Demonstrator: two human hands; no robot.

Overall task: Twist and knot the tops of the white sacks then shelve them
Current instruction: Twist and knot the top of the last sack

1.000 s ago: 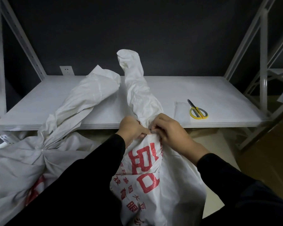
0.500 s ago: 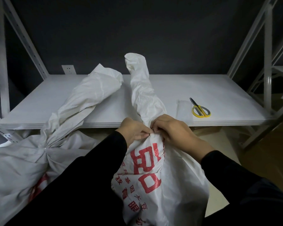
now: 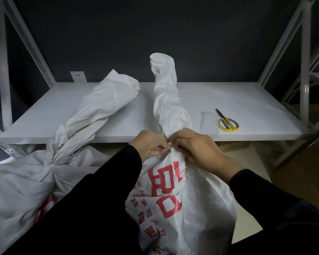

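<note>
Here, the crinkled white woven sack with red print (image 3: 175, 203) stands close before me, its twisted top rising rope-like over the smooth white shelf board (image 3: 250, 100). My left hand (image 3: 149, 144) and right hand (image 3: 198, 147) pinch its neck, fingers curled tight, perhaps on a thin tie. A second white sack (image 3: 24, 183), cinched, slumps left. Yellow-handled scissors (image 3: 228, 123) lie right, near the board's front edge.

crinkled woven-plastic sack (image 3: 173, 190), matt shelf (image 3: 228, 100)
</note>
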